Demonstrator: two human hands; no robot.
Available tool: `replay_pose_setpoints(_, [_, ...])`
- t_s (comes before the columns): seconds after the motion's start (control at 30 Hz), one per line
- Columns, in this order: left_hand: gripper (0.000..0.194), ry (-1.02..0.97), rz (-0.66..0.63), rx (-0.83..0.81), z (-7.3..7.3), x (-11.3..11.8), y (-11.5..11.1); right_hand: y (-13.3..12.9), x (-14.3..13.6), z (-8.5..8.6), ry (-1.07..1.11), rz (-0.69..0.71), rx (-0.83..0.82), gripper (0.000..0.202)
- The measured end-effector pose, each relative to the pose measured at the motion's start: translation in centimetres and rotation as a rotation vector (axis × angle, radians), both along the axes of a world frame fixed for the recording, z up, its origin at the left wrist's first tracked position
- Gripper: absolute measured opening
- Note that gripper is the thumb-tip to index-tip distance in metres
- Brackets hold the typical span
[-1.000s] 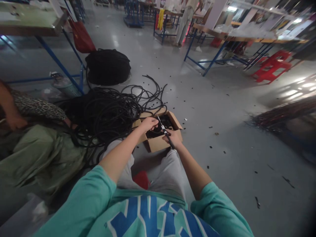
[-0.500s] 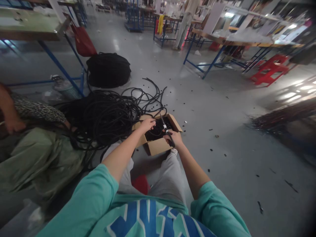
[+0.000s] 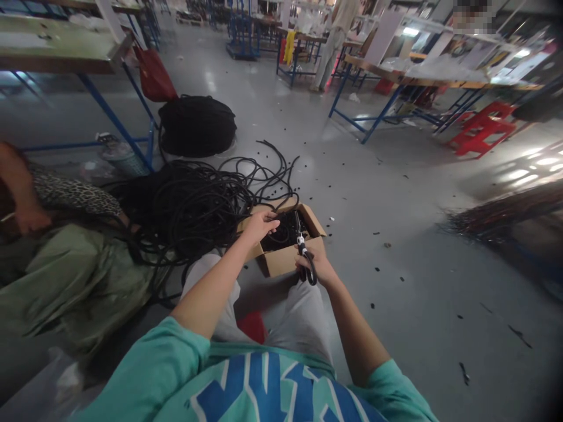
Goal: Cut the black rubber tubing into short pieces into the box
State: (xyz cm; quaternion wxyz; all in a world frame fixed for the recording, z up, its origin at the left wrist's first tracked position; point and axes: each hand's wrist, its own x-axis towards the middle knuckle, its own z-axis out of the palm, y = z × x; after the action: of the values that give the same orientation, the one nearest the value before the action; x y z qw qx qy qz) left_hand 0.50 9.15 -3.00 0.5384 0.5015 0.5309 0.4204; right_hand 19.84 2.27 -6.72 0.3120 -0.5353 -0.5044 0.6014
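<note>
My right hand (image 3: 319, 262) is wrapped round the black handles of a pair of scissors (image 3: 301, 239), whose white pivot and narrow blades point away from me over the right part of an open cardboard box (image 3: 280, 263). At the box's left side, my left hand (image 3: 260, 227) pinches a black cord (image 3: 278, 206), partly covered by the fingers. Small black pieces (image 3: 288, 228) lie inside the box. Left of it, a big tangled heap of black cord (image 3: 185, 193) spreads over the floor, some loose ends reaching past the box.
A person in green trousers (image 3: 79, 281) sits at my left beside the heap. Behind it stands a round black bundle (image 3: 197, 126). Black scraps dot the grey floor (image 3: 417, 234). Blue-legged tables (image 3: 396, 76) and a red stool (image 3: 484, 130) are farther off.
My right hand has drawn back toward me and slightly right with the scissors, away from my left hand. The left hand stays near the box's left side, its fingers slightly shifted.
</note>
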Motion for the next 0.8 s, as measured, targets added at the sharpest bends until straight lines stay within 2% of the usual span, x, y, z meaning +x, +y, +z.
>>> replay_pose_setpoints(0.23, [0.016,0.094,-0.046,0.134,2.2,-0.2,-3.6,-2.7,-0.5,1.3,-0.120,0.097,0.149,0.053])
replay_pose_setpoints(0.43, [0.018,0.344,-0.076,0.261,3.8,-0.6,-5.7,-3.7,-1.2,3.2,-0.017,0.140,0.219,0.055])
replay_pose_setpoints(0.67, [0.019,0.377,-0.126,0.255,5.2,-0.6,-6.7,-3.5,-1.3,4.3,-0.002,0.185,0.249,0.057])
replay_pose_setpoints(0.8, [0.017,0.413,-0.155,0.260,5.6,-0.8,-6.7,-3.6,-1.4,4.4,-0.038,0.153,0.253,0.055])
